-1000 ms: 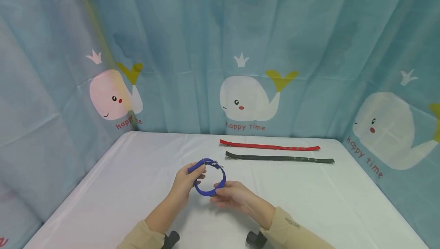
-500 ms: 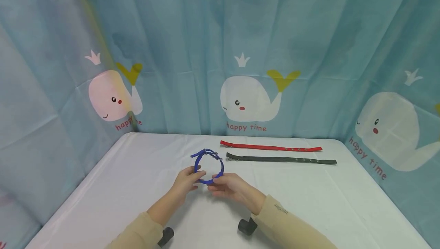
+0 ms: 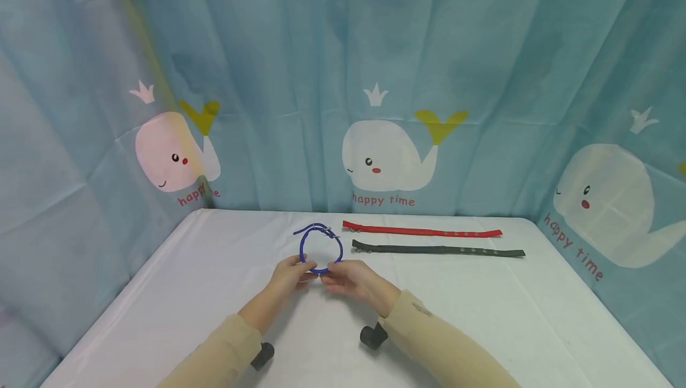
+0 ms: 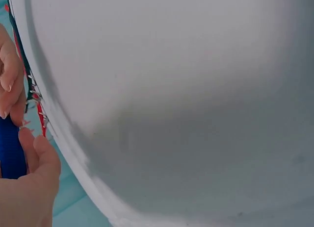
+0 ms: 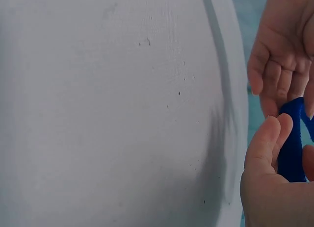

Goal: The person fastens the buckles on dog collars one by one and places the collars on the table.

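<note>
A blue buckle collar point(image 3: 320, 271), fastened into a ring, stands upright between my hands, above or on the table; I cannot tell which. Its buckle and metal ring are at the top, and the loose strap end sticks out to the left. My left hand point(image 3: 286, 279) pinches the lower left of the ring between thumb and fingers. On the lower right, my right hand point(image 3: 356, 279) pinches it too. Both wrist views show the blue band point(image 4: 11, 148) close up between fingertips, with part of it cut off by the frame edge.
Behind the hands to the right, a red collar point(image 3: 423, 231) and a dark green collar point(image 3: 423, 249) lie straight, side by side, on the white-covered table point(image 3: 455, 310). A blue curtain point(image 3: 289, 162) with printed whales closes off the back and sides.
Both hands have moved the blue collar forward, away from me, toward the back of the table. Its loose end now shows at the upper left. The other collars have not moved.
</note>
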Tool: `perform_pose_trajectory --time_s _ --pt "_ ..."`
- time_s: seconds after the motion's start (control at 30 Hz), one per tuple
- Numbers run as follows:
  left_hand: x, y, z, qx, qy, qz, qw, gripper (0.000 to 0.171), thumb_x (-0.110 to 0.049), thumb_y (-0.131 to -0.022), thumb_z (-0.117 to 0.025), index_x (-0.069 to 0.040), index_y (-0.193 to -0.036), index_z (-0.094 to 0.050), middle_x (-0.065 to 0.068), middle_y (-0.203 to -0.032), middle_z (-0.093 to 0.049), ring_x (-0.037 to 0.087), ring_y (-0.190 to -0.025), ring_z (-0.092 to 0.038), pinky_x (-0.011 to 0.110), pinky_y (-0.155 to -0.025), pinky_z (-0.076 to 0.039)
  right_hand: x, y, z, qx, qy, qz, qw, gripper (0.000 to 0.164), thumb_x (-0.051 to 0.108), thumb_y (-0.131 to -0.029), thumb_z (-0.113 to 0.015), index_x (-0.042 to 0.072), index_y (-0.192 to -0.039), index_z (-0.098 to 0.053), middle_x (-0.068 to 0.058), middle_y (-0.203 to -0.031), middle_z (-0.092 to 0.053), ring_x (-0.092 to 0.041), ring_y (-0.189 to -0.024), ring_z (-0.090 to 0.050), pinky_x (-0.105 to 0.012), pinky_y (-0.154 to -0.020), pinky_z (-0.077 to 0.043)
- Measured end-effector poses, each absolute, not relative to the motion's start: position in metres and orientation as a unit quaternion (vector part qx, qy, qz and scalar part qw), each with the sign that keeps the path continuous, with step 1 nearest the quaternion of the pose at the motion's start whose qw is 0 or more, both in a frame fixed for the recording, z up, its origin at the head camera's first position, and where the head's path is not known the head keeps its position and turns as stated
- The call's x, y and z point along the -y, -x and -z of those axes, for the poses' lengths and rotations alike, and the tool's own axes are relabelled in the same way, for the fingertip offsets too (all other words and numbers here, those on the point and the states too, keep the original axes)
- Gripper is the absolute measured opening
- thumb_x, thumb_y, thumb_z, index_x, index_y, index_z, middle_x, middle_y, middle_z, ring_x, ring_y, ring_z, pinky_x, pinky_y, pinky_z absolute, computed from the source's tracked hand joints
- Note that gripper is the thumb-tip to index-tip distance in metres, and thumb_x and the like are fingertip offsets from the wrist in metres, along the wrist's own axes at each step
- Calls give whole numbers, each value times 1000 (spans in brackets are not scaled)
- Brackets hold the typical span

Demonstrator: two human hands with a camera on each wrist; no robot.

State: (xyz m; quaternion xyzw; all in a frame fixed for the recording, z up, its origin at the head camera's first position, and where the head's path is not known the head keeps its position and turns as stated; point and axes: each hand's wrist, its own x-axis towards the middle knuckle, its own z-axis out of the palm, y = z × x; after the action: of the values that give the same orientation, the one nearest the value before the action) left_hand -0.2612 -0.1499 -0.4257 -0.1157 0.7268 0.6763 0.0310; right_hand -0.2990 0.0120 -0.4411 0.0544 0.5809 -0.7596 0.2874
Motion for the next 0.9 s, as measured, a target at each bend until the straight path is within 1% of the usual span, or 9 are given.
perform_pose_trajectory --time_s 0.2,0.3,0.43,0.57,0.67,0.77,0.9 --pt "157 270 433 -706 122 -696 34 54 -8 -95 -58 17 -138 -36 25 -112 -66 27 -92 -70 38 -83 -53 -5 305 443 -586 -68 756 284 31 5 -97 -56 -11 -123 -54 -16 -100 -68 -17 -80 -67 -38 -86 -53" --pt "159 274 434 -697 127 -705 35 51 -8 -96 -57 16 -136 -37 23 -111 -67 24 -88 -71 36 -79 -54 -1 309 444 -585 -77 758 279 30 5 -97 -56 -11 -122 -54 -16 -100 -68 -18 -80 -67 -37 -84 -54" --pt "161 279 436 -688 133 -712 40 44 -9 -98 -56 15 -132 -42 23 -111 -67 22 -87 -71 35 -77 -55 3 314 445 -586 -88 758 275 31 5 -97 -57 -11 -122 -55 -17 -100 -68 -18 -80 -67 -38 -85 -54" --pt "164 284 437 -677 140 -721 47 42 -8 -98 -55 15 -131 -43 19 -102 -69 18 -84 -70 32 -76 -55 7 319 446 -586 -100 757 271 30 7 -97 -59 -9 -121 -56 -18 -99 -69 -19 -81 -68 -38 -85 -54" --pt "165 288 438 -668 149 -727 55 45 -9 -99 -53 15 -134 -40 13 -95 -71 15 -80 -69 34 -78 -55 11 323 447 -585 -109 759 264 29 9 -97 -59 -8 -120 -57 -18 -99 -69 -19 -82 -68 -37 -84 -54" --pt "167 294 438 -664 157 -728 65 48 -11 -101 -51 15 -138 -35 11 -92 -71 15 -80 -69 38 -85 -53 15 326 449 -582 -121 762 257 28 10 -97 -59 -8 -119 -57 -18 -98 -68 -19 -82 -68 -36 -83 -54" --pt "167 303 440 -664 169 -724 79 50 -13 -101 -51 15 -139 -34 11 -95 -69 16 -81 -69 40 -91 -51 18 330 451 -579 -141 764 246 29 11 -98 -58 -8 -119 -56 -17 -97 -67 -19 -81 -67 -35 -83 -55"
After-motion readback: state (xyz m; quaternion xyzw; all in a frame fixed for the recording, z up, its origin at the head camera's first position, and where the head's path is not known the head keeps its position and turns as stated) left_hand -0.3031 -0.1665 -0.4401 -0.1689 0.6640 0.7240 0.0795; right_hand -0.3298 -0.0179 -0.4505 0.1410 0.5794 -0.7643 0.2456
